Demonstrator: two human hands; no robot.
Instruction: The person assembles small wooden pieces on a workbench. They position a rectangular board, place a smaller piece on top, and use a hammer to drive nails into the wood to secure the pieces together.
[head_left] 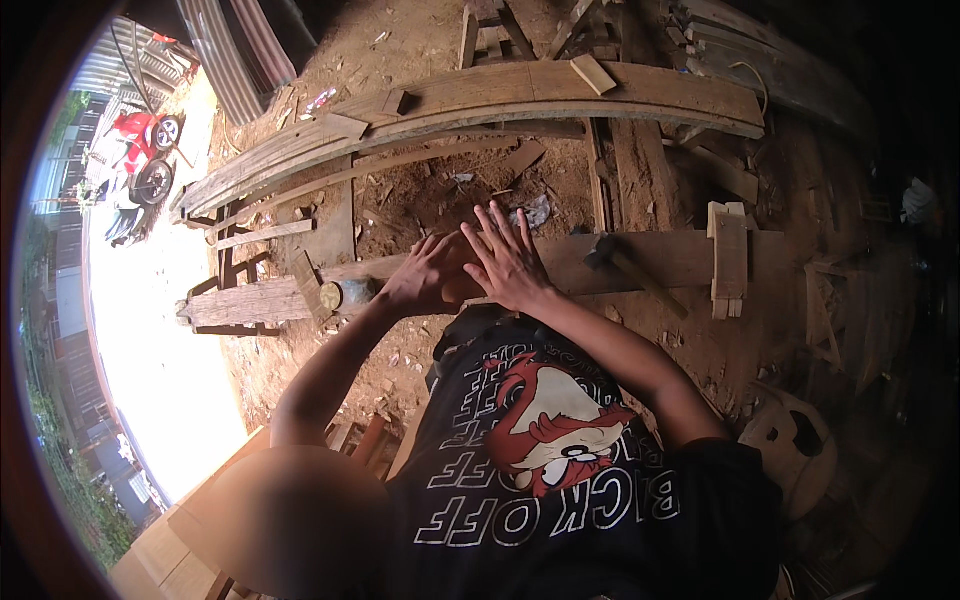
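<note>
My left hand and my right hand are side by side over the near wooden plank, in front of my body. The right hand's fingers are stretched and spread, with nothing in them. On the left hand the fingers are also extended, bent slightly at the tips. Beneath the hands is a brown surface, mostly covered; I cannot tell whether they touch it. To the right, a hammer lies across the plank, its dark head nearest my right hand. Left of my hands sit a round yellowish lid-like thing and a greyish object.
A long thick board spans the far side, bearing small wood blocks. Joined wood pieces straddle the near plank's right part. Wood scraps litter the dirt floor. Corrugated sheets and a red motorcycle are at the far left.
</note>
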